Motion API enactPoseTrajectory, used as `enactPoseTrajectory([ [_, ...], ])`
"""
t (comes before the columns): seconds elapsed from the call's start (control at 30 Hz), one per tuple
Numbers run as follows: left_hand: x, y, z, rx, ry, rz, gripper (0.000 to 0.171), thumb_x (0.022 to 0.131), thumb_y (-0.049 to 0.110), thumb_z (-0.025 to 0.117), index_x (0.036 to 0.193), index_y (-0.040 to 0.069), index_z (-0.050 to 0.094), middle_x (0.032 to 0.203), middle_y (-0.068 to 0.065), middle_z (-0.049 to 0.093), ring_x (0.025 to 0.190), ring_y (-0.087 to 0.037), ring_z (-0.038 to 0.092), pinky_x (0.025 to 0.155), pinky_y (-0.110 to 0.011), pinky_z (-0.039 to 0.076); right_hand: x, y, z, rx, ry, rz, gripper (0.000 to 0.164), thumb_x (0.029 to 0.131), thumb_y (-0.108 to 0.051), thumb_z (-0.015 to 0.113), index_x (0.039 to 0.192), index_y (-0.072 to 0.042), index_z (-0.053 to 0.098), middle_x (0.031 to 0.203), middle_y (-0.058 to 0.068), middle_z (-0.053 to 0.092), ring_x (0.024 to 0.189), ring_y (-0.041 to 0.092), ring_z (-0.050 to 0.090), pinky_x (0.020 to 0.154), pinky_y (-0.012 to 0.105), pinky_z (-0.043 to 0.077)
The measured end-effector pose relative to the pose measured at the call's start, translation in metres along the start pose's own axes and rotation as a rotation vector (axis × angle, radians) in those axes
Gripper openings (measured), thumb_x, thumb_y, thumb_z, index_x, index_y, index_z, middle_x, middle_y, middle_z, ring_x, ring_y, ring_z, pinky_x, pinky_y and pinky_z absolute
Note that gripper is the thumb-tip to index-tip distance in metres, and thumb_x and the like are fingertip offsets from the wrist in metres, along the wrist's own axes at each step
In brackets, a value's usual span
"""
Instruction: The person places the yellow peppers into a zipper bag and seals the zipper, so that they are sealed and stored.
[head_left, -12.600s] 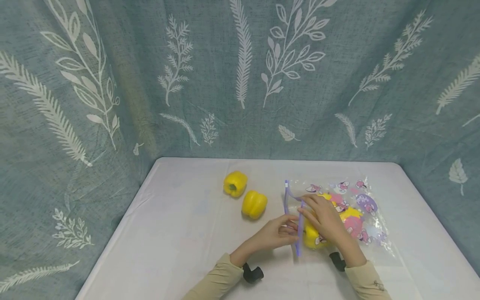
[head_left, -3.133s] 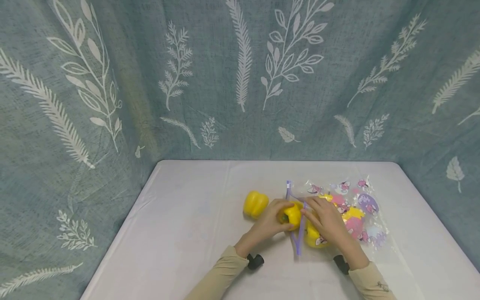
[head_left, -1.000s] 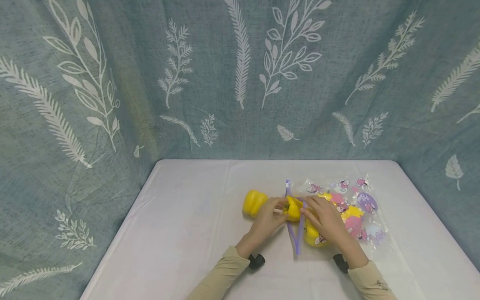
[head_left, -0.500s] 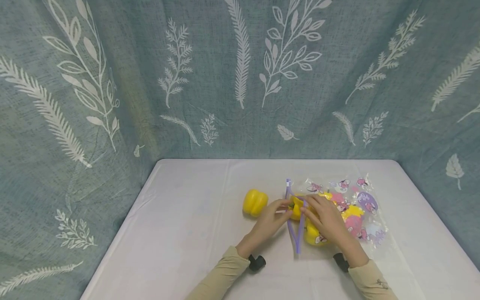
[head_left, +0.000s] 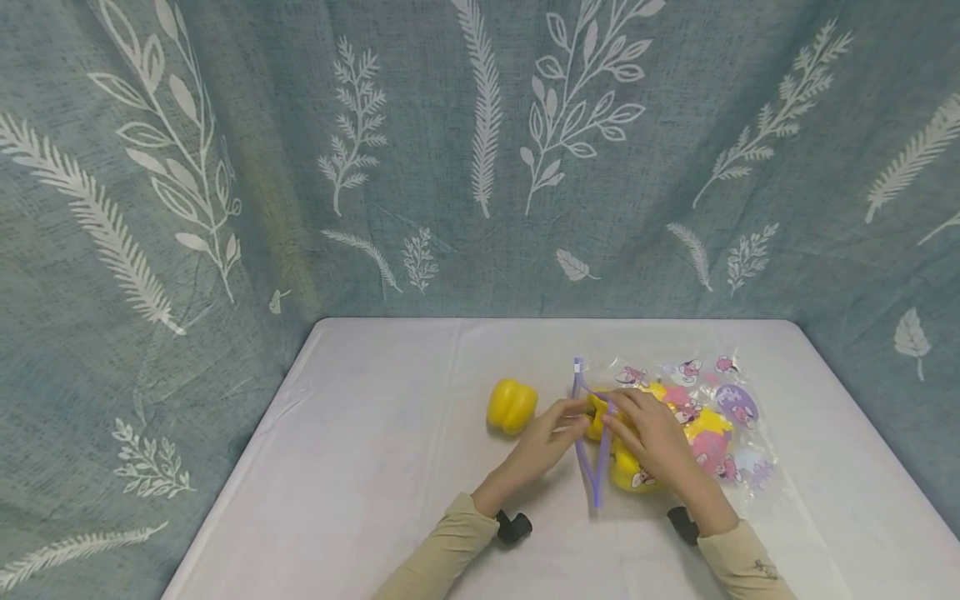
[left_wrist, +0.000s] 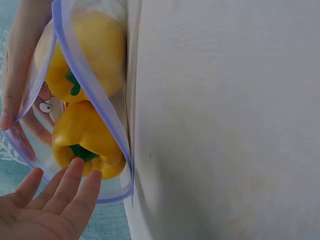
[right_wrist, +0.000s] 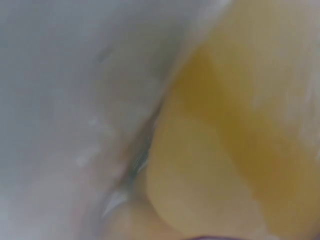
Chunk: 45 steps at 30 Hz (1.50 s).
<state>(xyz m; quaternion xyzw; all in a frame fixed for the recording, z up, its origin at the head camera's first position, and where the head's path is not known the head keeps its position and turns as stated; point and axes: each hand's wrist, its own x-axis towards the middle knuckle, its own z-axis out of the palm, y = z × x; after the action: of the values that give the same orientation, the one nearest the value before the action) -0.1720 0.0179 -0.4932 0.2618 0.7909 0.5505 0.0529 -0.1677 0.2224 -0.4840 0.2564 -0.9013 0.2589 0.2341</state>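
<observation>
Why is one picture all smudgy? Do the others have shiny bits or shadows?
Head view: clearer, with small shiny glints on the printed bag; left wrist view: the lower pepper looks fairly clear, the upper pepper milky where seen through the bag, and a soft shadow falls on the table; right wrist view: very blurry, just soft yellow pepper, maybe because it's so close.

No words or numbers can be read. The bag [head_left: 753, 468] has a purple spot [head_left: 729, 398] with pale marks on it — too small to tell if they are letters. The right sleeve [head_left: 738, 560] has a little dark mark [head_left: 765, 569] — it is too tiny to tell if it is writing or a picture.
</observation>
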Motion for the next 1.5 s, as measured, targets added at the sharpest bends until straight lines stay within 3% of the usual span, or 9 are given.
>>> enactPoseTrajectory([
  [0.27,0.0,-0.003,0.001,-0.023,-0.083,0.009,0.053,0.098,0.043,0.039,0.138,0.008,0.036,0.14,-0.012,0.044,0.121,-0.026,0.05,0.098,-0.031,0.045,0.0,0.002,0.002,0.006,0.007,-0.015,0.035,0.088,-0.024,0.063,0.122,-0.018,0.06,0.118,0.004,0.058,0.11,0.026,0.053,0.089,0.046,0.045],
  [0.6,0.0,0.001,0.004,-0.073,-0.152,0.02,0.061,0.091,0.032,0.059,0.14,0.009,0.031,0.145,-0.009,0.037,0.121,-0.024,0.05,0.099,-0.029,0.045,0.0,0.002,0.003,-0.004,0.001,-0.027,0.036,0.088,-0.025,0.062,0.123,-0.016,0.058,0.12,0.006,0.056,0.112,0.028,0.051,0.09,0.048,0.045],
  [1.17,0.002,0.004,0.009,0.01,-0.183,0.02,0.071,0.088,0.043,0.059,0.144,0.017,0.024,0.144,-0.003,0.04,0.121,-0.018,0.05,0.099,-0.03,0.044,-0.001,0.001,0.002,0.001,-0.015,-0.011,0.037,0.089,-0.025,0.062,0.124,-0.015,0.057,0.123,0.008,0.055,0.115,0.028,0.047,0.094,0.05,0.043],
  [1.33,0.002,0.007,0.012,0.065,-0.22,0.046,0.073,0.09,0.041,0.057,0.146,0.013,0.02,0.139,-0.005,0.045,0.124,-0.018,0.048,0.098,-0.028,0.045,-0.001,0.002,0.004,-0.01,-0.015,-0.026,0.037,0.088,-0.026,0.062,0.123,-0.016,0.057,0.121,0.007,0.055,0.114,0.028,0.048,0.093,0.048,0.044],
  [1.5,0.001,0.008,0.013,0.061,-0.236,0.052,0.074,0.091,0.038,0.057,0.146,0.009,0.018,0.14,-0.008,0.044,0.125,-0.02,0.047,0.098,-0.029,0.045,0.0,0.003,0.005,-0.018,-0.009,-0.049,0.037,0.088,-0.026,0.063,0.122,-0.014,0.058,0.12,0.007,0.055,0.112,0.028,0.048,0.089,0.047,0.046],
])
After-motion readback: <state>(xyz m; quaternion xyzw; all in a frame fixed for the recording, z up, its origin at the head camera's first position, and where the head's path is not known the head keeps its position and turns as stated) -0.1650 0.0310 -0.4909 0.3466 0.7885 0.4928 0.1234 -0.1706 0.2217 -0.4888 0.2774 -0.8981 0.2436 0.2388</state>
